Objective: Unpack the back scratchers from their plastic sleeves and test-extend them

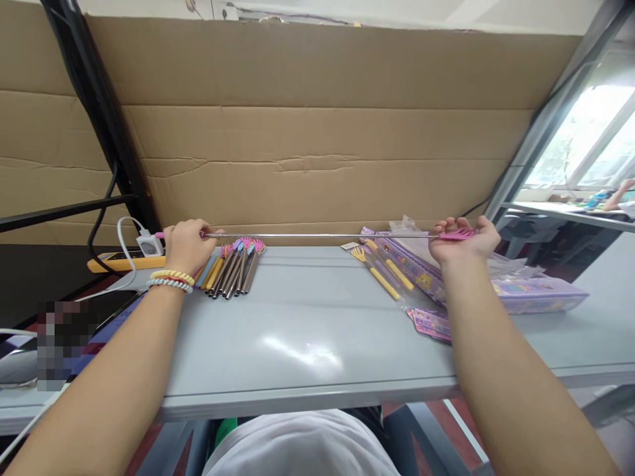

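Note:
A telescopic back scratcher [307, 235] is stretched out level between my hands, a thin metal rod with pink ends. My left hand [188, 248] is wrapped round its pink handle end. At the other end my right hand [466, 244] is turned palm up, its fingers curled by the pink claw head [457, 235]. Just right of my left hand lies a bunch of collapsed back scratchers [235, 268] with metal tubes and coloured heads. Left of my right hand are yellow back scratchers [381, 279] in clear wrapping.
Purple printed boxes [538, 294] and clear plastic bags lie under and beside my right forearm, with purple cards [430, 324] in front. A yellow power strip [149, 262] with a white charger [149, 243] stands at the left. Cardboard [322, 135] closes off the back of the grey table [297, 317].

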The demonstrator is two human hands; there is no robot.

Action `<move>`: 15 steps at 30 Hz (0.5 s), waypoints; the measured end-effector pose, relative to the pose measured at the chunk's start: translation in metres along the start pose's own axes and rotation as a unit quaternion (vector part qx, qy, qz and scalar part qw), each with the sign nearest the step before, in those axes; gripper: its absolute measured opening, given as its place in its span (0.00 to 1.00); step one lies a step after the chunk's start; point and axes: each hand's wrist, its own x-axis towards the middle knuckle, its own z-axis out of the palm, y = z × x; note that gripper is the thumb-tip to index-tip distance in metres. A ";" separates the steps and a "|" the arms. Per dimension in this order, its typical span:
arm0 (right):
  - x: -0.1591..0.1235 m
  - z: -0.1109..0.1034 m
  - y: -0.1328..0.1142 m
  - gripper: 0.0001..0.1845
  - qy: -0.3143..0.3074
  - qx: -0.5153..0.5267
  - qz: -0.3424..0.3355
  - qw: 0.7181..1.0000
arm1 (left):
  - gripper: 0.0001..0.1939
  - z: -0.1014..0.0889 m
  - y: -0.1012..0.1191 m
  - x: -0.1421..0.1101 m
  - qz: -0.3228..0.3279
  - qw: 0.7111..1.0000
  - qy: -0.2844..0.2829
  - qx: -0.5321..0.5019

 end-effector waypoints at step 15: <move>-0.050 0.033 0.011 0.14 -0.077 0.067 0.058 0.993 | 0.17 -0.012 0.049 -0.007 0.053 0.982 -0.134 0.121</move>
